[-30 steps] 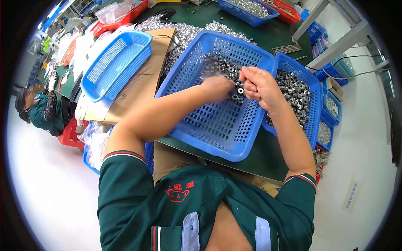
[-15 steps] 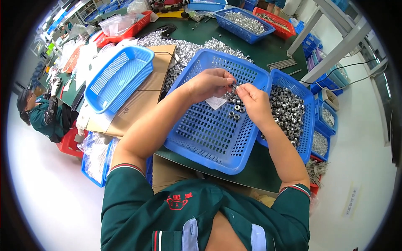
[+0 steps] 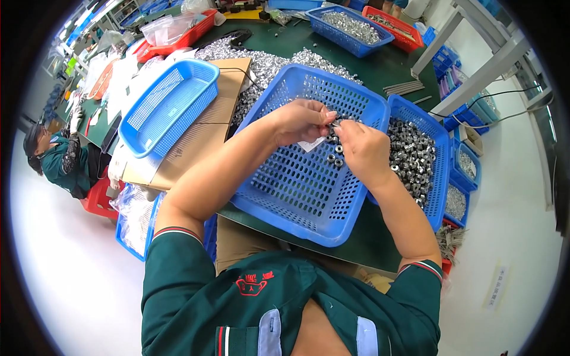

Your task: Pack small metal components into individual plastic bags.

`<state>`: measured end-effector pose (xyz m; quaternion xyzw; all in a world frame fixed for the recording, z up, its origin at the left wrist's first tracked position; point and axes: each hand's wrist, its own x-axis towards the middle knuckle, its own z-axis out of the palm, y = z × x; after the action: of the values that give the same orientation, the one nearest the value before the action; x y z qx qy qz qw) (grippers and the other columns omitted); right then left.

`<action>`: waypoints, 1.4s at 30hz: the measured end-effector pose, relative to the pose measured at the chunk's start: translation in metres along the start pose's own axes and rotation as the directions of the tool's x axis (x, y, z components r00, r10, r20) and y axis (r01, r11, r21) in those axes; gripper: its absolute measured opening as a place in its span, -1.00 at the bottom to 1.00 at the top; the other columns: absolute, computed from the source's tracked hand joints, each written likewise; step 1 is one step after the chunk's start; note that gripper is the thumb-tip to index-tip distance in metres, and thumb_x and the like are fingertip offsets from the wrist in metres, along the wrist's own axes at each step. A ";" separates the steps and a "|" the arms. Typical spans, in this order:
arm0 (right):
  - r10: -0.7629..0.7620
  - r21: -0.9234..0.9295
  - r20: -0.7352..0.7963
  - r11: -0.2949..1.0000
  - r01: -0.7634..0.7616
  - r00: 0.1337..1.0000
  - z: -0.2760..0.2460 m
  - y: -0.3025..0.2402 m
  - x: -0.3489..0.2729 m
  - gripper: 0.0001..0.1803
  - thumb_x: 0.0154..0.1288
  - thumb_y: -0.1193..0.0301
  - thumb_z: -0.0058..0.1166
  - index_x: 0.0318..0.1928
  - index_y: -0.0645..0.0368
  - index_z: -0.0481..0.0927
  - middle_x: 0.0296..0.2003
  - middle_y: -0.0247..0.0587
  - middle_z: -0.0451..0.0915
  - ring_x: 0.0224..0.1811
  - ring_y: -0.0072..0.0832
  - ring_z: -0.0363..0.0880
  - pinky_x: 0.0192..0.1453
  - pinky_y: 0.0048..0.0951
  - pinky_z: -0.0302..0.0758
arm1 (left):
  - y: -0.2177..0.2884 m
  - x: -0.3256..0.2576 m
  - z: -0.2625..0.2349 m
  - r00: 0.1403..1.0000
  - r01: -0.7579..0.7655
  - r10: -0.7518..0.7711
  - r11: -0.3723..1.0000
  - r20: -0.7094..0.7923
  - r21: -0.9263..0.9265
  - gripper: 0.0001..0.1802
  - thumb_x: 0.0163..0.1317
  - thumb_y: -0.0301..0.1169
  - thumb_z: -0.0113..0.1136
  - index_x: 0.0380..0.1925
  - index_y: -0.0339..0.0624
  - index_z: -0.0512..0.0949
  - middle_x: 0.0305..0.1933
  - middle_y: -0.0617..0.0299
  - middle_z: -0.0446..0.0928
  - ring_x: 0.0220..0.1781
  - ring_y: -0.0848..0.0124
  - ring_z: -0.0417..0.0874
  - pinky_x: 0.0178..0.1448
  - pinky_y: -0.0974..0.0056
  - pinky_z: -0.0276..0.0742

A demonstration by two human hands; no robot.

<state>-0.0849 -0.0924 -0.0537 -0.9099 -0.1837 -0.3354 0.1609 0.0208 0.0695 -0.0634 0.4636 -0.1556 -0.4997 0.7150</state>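
Over a large blue perforated basket [image 3: 279, 204], my left hand [image 3: 304, 123] and my right hand [image 3: 363, 149] meet with their fingertips almost touching. Both are closed in a pinch. A small metal bit shows between them, mostly covered by the fingers, so its kind is hard to make out. Beneath the hands, several small metal rings [image 3: 335, 160] lie in the basket, beside a white paper slip [image 3: 310, 145]. To the right, a second blue basket [image 3: 440, 172] holds a heap of dark and silvery short metal cylinders [image 3: 409, 155].
Loose silvery parts [image 3: 270, 66] spread over the green table behind the basket. A light blue tray [image 3: 172, 107] rests on cardboard [image 3: 196, 145] at left. Metal rods [image 3: 405, 88] and a filled blue basket [image 3: 350, 28] lie farther back. A seated co-worker [image 3: 62, 157] is at far left.
My right hand has turned, its back now more upward, and its fingers curl closer to the left hand's fingertips. The left hand has shifted slightly. The view has moved a little.
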 end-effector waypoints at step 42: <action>0.485 0.516 0.416 0.570 -0.639 0.769 -0.002 0.010 0.000 -0.73 0.32 0.29 -0.06 -0.31 0.27 0.55 -0.49 -0.28 0.59 -0.42 -0.64 0.48 -0.31 -0.52 0.41 | 0.003 0.000 0.006 0.995 -0.095 0.095 0.995 -0.002 -0.043 -0.80 0.26 -0.38 0.03 -0.19 -0.25 0.46 -0.46 0.18 0.46 -0.67 0.58 0.21 -0.63 0.52 0.02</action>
<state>-0.0813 -0.1022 -0.0539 -0.8427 -0.0013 -0.0774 0.5328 0.0186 0.0668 -0.0582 0.4400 -0.1668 -0.4685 0.7477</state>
